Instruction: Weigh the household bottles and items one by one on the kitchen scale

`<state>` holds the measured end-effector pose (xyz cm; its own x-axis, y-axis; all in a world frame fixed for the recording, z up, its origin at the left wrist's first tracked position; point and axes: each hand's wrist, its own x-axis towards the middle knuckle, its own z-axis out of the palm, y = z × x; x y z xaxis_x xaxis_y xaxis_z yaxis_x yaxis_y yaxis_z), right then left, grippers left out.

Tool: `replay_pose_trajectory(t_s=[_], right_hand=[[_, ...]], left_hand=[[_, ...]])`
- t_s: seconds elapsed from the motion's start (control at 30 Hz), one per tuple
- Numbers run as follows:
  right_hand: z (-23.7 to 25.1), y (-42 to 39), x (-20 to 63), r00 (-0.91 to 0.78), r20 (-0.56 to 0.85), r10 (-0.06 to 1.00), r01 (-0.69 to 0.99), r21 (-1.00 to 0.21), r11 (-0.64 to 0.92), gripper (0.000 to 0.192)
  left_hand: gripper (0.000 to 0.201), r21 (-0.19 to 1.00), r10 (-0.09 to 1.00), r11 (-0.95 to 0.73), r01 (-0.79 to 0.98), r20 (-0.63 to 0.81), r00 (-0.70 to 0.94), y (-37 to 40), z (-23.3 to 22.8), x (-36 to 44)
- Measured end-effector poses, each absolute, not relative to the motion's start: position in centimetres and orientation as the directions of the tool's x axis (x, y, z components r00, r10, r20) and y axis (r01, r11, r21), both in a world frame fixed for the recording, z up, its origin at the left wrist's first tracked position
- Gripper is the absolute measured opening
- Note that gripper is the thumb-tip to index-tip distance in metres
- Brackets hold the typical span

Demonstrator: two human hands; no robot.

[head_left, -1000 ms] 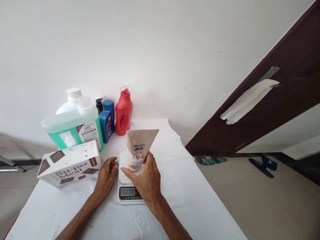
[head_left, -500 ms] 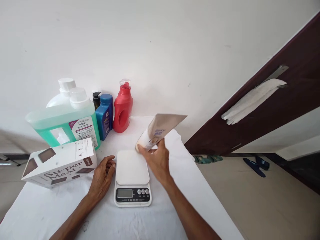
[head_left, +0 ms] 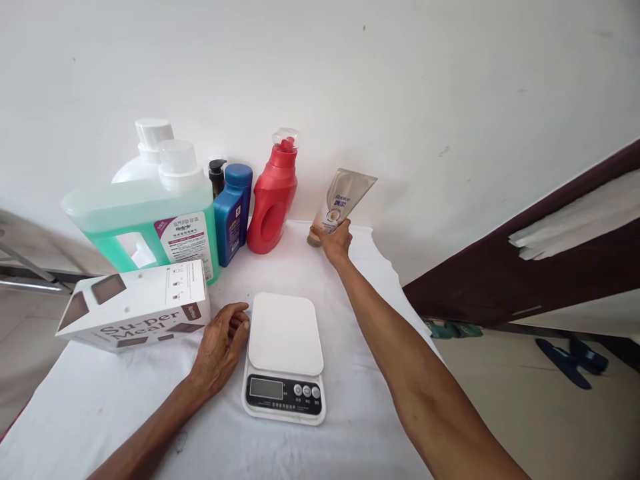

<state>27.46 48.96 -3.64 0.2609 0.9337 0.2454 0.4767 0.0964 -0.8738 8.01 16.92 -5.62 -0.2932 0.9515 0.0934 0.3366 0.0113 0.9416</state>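
My right hand reaches to the back of the table, its fingers around the lower part of a beige squeeze tube with a Rejoice label. The tube stands cap down, leaning right, its cap at the tablecloth. My left hand lies loosely curled on the cloth, holding nothing, thumb and forefinger apart. It is between a white Su-per Meal box and a white digital kitchen scale. The scale's platform is bare and its display shows no readable figures.
A jug of green liquid, a white-capped white bottle, a black pump bottle, a blue bottle and a red detergent bottle stand at the back left. A wall rises behind the white-clothed table.
My right hand has carried the tube from above the scale's back edge to the back of the table, near the wall. My left hand stays beside the scale. The camera view has shifted.
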Motion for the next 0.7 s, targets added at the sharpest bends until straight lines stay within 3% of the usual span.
replay_pose_trajectory(t_s=[0.53,0.7], right_hand=[[-4.5,54.8,24.6,0.302,0.193,0.934,0.465,-0.885,0.032,0.061],[-3.1,51.6,24.9,0.340,0.231,0.911,0.484,-0.874,0.041,0.075]], left_hand=[[0.032,0.939,0.952,0.013,0.344,0.093,-0.290,16.9,-6.1,8.1],[0.032,0.939,0.950,-0.009,0.343,0.116,-0.291,16.9,-6.0,8.1]])
